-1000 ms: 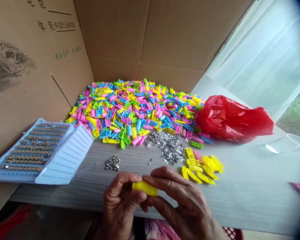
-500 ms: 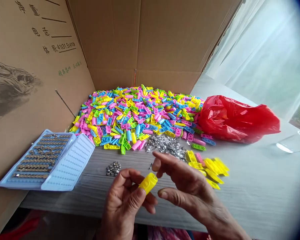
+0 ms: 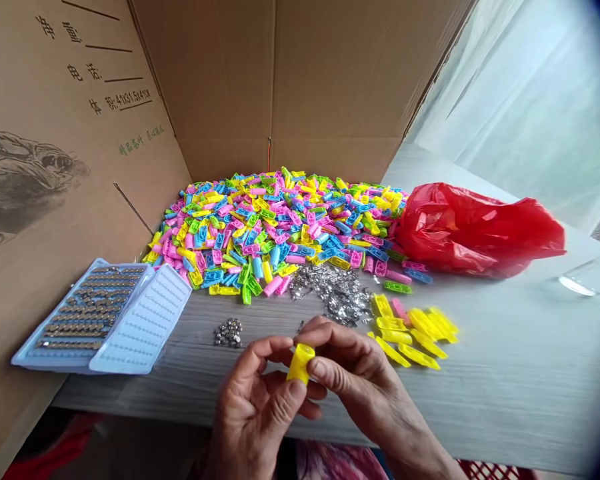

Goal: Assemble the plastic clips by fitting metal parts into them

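Note:
A small yellow plastic piece (image 3: 301, 363) stands upright between both my hands at the near edge of the grey table (image 3: 505, 387). My left hand (image 3: 260, 407) pinches its lower part between thumb and fingers. My right hand (image 3: 353, 373) closes its thumb and forefinger on the top of the same piece. Just beyond my hands lie a heap of small shiny metal clips (image 3: 335, 293) and a tiny cluster of button cells (image 3: 228, 332). Several finished-looking yellow pieces (image 3: 415, 333) lie to the right.
A big pile of pink, blue, green and yellow plastic pieces (image 3: 280, 227) fills the back. A red plastic bag (image 3: 475, 230) lies at right. A blue blister tray of button cells (image 3: 105, 317) sits at left. Cardboard walls (image 3: 60, 153) enclose left and back.
My right hand, which had lifted off the yellow piece with fingers apart, has come back and pinched its top. The piece has turned more upright in my left hand.

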`<action>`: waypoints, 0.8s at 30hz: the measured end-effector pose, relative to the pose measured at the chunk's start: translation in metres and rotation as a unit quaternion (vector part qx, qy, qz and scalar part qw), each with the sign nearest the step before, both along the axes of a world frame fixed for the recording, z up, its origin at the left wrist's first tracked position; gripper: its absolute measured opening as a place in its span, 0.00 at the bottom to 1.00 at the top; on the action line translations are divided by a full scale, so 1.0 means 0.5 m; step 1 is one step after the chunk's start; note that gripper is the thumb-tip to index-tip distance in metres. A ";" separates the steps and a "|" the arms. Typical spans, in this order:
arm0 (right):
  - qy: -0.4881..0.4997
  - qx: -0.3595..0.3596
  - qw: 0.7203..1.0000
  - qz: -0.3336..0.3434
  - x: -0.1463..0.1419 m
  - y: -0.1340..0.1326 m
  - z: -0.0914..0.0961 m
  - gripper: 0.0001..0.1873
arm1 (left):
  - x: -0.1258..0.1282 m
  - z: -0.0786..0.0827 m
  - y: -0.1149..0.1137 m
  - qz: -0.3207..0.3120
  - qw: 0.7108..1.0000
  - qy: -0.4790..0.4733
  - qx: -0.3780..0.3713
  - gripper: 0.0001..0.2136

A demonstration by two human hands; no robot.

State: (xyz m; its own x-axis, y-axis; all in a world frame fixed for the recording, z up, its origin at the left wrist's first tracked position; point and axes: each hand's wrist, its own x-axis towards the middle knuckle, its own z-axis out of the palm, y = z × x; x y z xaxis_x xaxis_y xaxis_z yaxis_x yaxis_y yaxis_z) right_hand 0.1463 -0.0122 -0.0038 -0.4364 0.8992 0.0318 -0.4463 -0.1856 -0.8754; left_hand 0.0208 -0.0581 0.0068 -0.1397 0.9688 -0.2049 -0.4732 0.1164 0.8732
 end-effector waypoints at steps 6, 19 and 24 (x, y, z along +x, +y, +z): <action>0.014 0.010 1.000 0.015 0.006 -0.003 0.004 0.04 | 0.013 -0.003 -0.002 0.011 0.999 -0.036 -0.011 0.14; 0.018 -0.005 1.000 0.017 0.015 0.001 0.005 0.04 | 0.003 -0.022 0.016 -0.060 0.996 -0.070 -0.006 0.13; 0.007 -0.009 1.000 0.026 0.017 0.001 -0.009 0.04 | 0.005 -0.013 0.017 -0.045 0.997 -0.046 -0.035 0.12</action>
